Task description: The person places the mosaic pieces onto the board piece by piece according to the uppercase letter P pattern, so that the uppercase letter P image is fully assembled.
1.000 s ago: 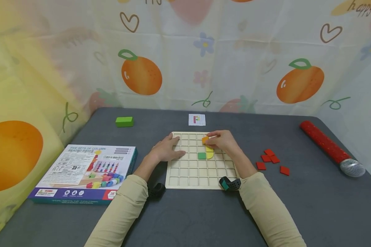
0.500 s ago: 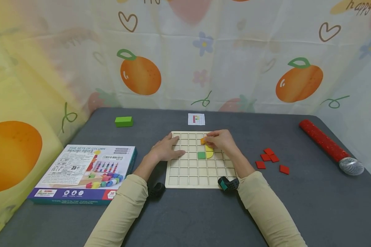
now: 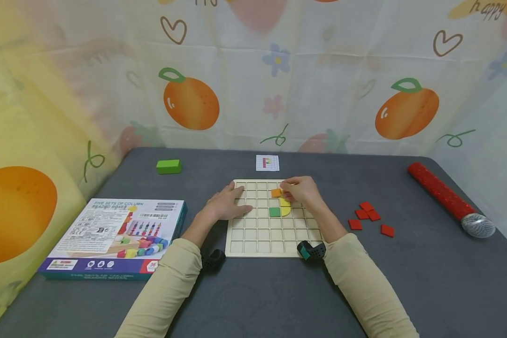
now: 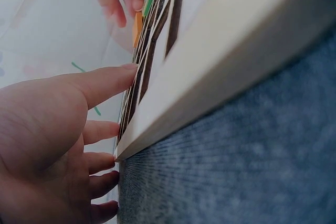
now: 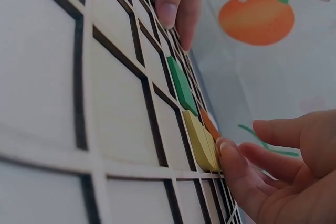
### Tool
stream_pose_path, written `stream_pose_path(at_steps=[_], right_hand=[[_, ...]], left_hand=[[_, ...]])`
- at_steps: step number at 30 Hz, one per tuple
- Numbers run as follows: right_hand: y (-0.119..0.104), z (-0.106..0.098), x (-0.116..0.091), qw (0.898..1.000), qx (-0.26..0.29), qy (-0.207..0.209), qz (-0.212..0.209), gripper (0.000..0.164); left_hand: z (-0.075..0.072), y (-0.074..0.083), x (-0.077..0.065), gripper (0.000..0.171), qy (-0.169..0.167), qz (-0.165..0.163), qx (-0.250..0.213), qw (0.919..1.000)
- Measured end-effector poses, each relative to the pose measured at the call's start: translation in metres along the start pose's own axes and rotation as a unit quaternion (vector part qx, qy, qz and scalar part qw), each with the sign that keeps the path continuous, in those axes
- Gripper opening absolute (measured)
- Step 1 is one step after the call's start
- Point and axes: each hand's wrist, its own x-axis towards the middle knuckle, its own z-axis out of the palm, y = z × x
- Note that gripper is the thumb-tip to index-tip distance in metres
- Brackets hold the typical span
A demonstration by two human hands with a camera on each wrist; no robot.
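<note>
My left hand (image 3: 227, 203) lies at the left side of a pale wooden grid board (image 3: 257, 234), its spread thumb and fingertips at the edge and nearest cells. Over the upper right of the board is my right hand (image 3: 302, 190); a fingertip touches the orange tile (image 3: 276, 193), while the thumb stands apart in the right wrist view. Just below the orange tile are yellow pieces (image 3: 285, 210), one with a rounded edge, partly behind the right fingers. Beside them a green square tile (image 3: 274, 212) sits in its cell.
Several red square tiles (image 3: 362, 214) lie right of the board, with a red microphone (image 3: 443, 192) farther right. A pattern card (image 3: 267, 163) and a green block (image 3: 168, 166) are at the back. A boxed set (image 3: 114, 234) lies at left.
The right fingers have drawn slightly back from the orange tile, so more of it shows on the board. The left hand holds its place.
</note>
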Motion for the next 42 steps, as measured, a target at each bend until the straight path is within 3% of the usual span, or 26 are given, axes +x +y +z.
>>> stream_pose_path(at_steps=[23, 33, 37, 42], right_hand=[[-0.008, 0.007, 0.003, 0.999, 0.021, -0.035, 0.007, 0.033], [-0.004, -0.023, -0.003, 0.988, 0.046, -0.137, -0.057, 0.047], [-0.004, -0.033, -0.004, 0.985, 0.067, -0.146, -0.064, 0.046], [0.002, -0.048, 0.001, 0.985, 0.047, -0.153, -0.062, 0.046]], left_hand=[[-0.005, -0.001, -0.005, 0.074, 0.007, -0.003, 0.0, 1.0], [-0.001, 0.0, -0.003, 0.073, -0.001, 0.006, -0.004, 1.0], [-0.001, 0.001, -0.002, 0.073, 0.0, 0.009, -0.002, 1.0], [-0.002, 0.0, -0.004, 0.073, -0.001, 0.004, -0.002, 1.0]])
